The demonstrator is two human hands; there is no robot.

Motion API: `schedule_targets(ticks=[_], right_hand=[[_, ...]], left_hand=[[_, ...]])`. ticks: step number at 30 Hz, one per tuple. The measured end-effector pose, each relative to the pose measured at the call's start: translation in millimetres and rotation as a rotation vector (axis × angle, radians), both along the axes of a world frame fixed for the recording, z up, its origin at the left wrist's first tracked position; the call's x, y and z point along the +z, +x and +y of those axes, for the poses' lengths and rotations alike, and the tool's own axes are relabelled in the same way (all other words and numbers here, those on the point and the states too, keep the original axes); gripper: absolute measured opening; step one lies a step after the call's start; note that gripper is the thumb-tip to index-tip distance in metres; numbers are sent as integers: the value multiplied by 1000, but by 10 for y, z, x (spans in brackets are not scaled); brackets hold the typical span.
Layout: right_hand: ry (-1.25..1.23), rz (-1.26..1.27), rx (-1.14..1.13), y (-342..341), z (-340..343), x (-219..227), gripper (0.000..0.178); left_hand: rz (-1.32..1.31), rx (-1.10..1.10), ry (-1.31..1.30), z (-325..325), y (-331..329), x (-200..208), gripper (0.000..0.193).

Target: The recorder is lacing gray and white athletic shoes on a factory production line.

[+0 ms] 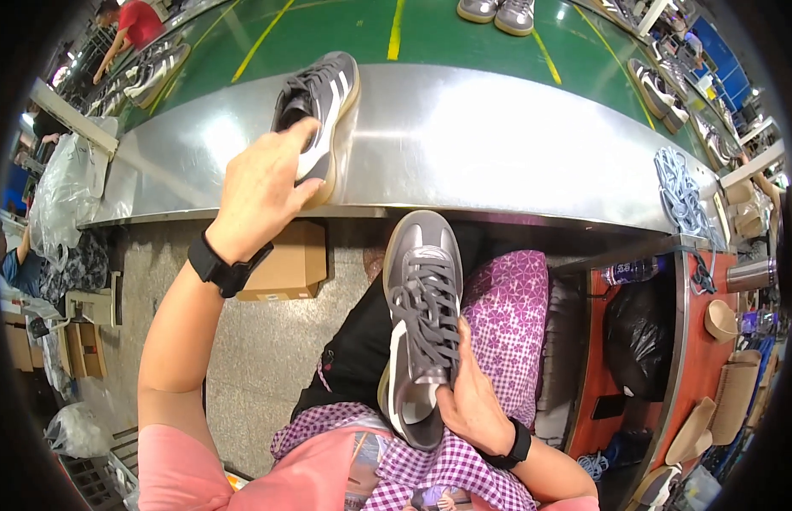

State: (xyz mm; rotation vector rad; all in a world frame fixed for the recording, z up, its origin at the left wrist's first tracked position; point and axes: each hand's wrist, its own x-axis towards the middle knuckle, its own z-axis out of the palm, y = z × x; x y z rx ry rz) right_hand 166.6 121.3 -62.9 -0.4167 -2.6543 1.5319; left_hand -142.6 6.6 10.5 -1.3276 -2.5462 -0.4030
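Observation:
A grey sneaker (423, 281) with dark laces and white side stripes lies over my lap, toe pointing away from me. My right hand (479, 396) is closed on its right side near the collar, the thumb at the opening. At arm's length, a second grey sneaker (338, 94) with white stripes and a tan sole rests on the steel ledge (490, 145). My left hand (258, 183) grips it by the heel, fingers at the collar and thumb on the back. Part of that heel is hidden by the hand.
Beyond the ledge runs a green conveyor belt (345, 34) with yellow lines, carrying more sneakers (498, 13). Blue-grey laces (681, 192) lie at the ledge's right end, above a red shelf unit (703, 332). Below the ledge sits a cardboard box (289, 264). A person in red (140, 24) stands far left.

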Motion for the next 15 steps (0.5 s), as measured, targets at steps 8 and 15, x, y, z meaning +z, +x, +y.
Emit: schedule_targets(ticks=[8,15], right_hand=[[41,40,-44,19,14,84,84],[137,223,-81,57,-46,83,83]], left_hand=[[-120,-137,-34,-135,514,111,68],[-245,-247,8,-161,496,177,62]])
